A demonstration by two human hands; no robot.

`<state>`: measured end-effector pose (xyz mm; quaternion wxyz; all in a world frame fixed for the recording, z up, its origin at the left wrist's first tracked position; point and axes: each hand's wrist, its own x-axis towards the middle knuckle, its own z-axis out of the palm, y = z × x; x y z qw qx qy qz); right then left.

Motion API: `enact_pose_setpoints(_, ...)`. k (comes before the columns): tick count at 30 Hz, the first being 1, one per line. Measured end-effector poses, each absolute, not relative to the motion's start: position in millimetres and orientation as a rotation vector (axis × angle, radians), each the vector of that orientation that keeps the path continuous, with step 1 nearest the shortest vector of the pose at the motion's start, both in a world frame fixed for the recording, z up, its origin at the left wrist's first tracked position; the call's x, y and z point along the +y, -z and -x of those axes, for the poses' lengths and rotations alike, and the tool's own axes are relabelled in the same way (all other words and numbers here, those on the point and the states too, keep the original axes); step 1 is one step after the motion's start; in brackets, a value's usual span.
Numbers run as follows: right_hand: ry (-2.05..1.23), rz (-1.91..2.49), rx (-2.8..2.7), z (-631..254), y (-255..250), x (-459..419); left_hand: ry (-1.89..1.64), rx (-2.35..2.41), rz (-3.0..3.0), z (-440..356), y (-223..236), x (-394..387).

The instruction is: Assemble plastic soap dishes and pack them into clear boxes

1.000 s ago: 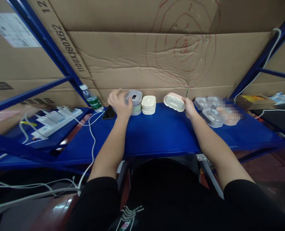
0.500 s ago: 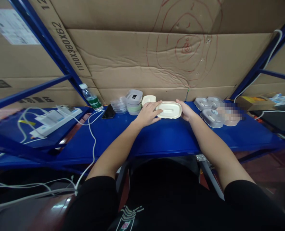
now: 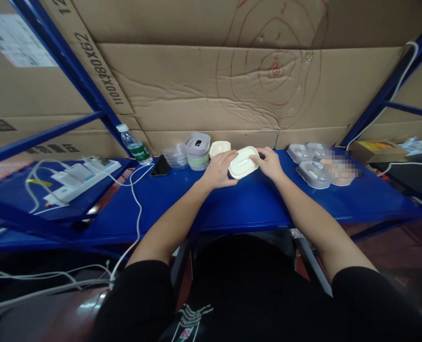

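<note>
Your L hand (image 3: 219, 170) has the L end of the cream piece (image 3: 243, 162), fingers partly curled over its far edge & thumb at the near edge; your R hand (image 3: 270, 164) has the far R corner, thumb on the upper face & fingers bent round the side; can't tell if it's a lid alone or lid + box; it's btwn your hands, angled w/ its R end farther from you, over the mid worktop (image 3: 246, 204); can't tell if it touches down.

Just behind your L hand is a stack of cream pcs (image 3: 218, 148), part hidden; L of that, a grey-lidded tub stack (image 3: 198, 152), then clear plastic pcs (image 3: 176, 156), a dark phone (image 3: 160, 166) & a water bottle (image 3: 136, 146); well to your R, grp of clear-topped tubs (image 3: 314, 173), partly pixelated at its R side; cardboard (image 3: 182, 71) w/ red rings stands behind it all.
</note>
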<state>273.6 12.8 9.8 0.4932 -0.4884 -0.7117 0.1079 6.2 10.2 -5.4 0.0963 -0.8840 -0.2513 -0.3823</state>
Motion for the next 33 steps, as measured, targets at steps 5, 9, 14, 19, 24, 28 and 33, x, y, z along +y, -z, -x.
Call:
enact_pose_setpoints(5, -0.147, 1.201, -1.650, -275, -11, 11, 1.132, -0.801, 2.608, -6, 2, 10)
enact_pose_setpoints(9, -0.068, 1.238, -1.642, -272, -14, 8, 1.090, -0.837, 2.608, -8, 2, 11)
enact_pose_setpoints(14, 0.053, 1.257, -1.607, -265, -19, -2, 1.165, -0.839, 2.512, -12, 4, 12)
enact_pose_setpoints(19, 0.094, 1.279, -1.576, -264, -22, -9, 1.122, -0.836, 2.479, -14, 5, 10)
enact_pose_setpoints(24, 0.080, 1.268, -1.599, -268, -23, -6, 1.065, -0.891, 2.501, -9, 3, 7)
enact_pose_setpoints(28, -0.010, 1.286, -1.601, -271, -21, 0, 1.022, -0.882, 2.520, -7, 3, 6)
enact_pose_setpoints(33, -0.065, 1.279, -1.556, -269, -19, -1, 1.090, -0.902, 2.529, -8, 6, 9)
